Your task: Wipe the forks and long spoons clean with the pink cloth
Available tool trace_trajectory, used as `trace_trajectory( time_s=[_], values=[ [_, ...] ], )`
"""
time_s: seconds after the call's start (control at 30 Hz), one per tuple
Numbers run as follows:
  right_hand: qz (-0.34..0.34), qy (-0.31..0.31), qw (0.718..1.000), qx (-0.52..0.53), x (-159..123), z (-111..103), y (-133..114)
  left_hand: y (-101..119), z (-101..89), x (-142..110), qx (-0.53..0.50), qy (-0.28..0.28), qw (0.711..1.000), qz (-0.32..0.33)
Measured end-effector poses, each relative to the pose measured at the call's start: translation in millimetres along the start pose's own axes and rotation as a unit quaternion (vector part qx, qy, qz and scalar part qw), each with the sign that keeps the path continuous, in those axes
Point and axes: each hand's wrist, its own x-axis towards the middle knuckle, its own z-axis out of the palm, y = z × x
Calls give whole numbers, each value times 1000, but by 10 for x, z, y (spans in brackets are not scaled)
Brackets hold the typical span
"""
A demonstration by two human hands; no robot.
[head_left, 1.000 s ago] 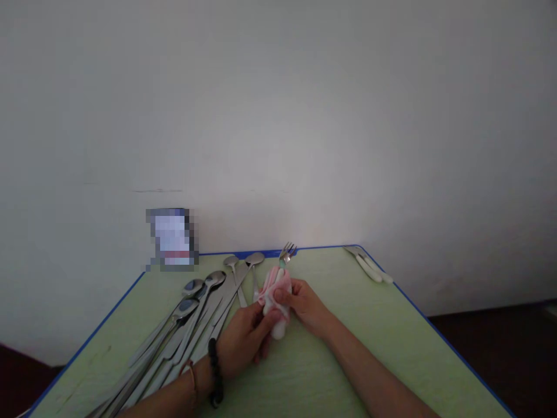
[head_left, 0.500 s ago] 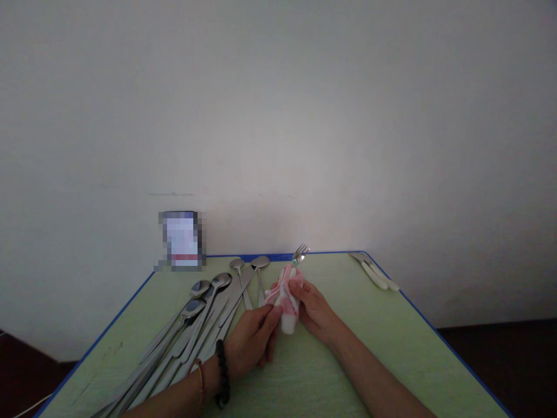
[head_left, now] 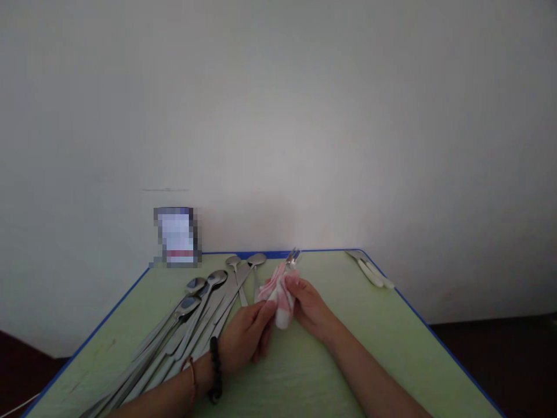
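Observation:
A fork [head_left: 294, 258] with a thick white handle is held upright over the table, its metal tines pointing toward the wall. Wrapped around its handle is a pink and white cloth [head_left: 285, 297]; the white handle end pokes out below. My left hand [head_left: 249, 332], with a dark beaded bracelet on the wrist, is closed on the cloth and the lower handle. My right hand [head_left: 308, 303] pinches the cloth around the fork's neck from the right. Folds of cloth hide most of the handle.
Several metal spoons [head_left: 216, 277] and other long cutlery lie in a pile at the left. White-handled cutlery [head_left: 369, 273] rests by the right back corner. A blurred phone-like screen [head_left: 176, 235] leans on the wall [head_left: 278, 128]. The green table [head_left: 304, 377] has a blue edge.
The fork has turned about its length and its tines now show more side-on. The cloth has slid a little up the neck. The whole view has shifted slightly.

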Motion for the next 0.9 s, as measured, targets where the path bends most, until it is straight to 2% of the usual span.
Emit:
trace_trajectory(
  time_s=[0.1,0.4,0.63,0.9],
  values=[
    [-1,34,999,22,16,-6,-7,37,-6,-22,5,-6,1000,-3],
    [6,69,997,45,39,-6,7,36,-18,0,18,-9,1000,-13],
    [-62,186,980,39,129,-39,48,49,-22,-21,72,-25,997,1],
    [-74,183,980,-23,106,-37,96,85,14,-79,145,-17,989,34]
  ],
)
